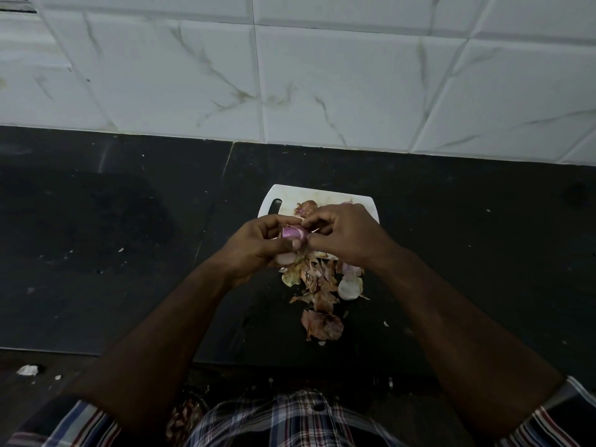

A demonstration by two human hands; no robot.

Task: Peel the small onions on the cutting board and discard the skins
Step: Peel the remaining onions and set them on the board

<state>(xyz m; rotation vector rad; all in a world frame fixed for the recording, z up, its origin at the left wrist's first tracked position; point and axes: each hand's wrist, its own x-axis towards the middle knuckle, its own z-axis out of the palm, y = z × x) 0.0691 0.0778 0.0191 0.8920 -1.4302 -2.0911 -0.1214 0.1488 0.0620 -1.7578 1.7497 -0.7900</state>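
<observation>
The small, half-peeled purple onion [292,233] is held above the near edge of the white plastic cutting board [317,193]; the left hand [258,245] curls round it, and the right hand [346,235] pinches at its right end, the two hands close together. It should be light, firm and slick once bared; best cupped round the middle while dry skin is pinched off at the tip. Brittle brown papery skins [317,293] spill over the board's near edge onto the black stone counter [96,221]; they likely tear and drift easily.

Dim overall, brighter wall tiles [322,75], wide-angle edge bending, perhaps slightly soft
</observation>
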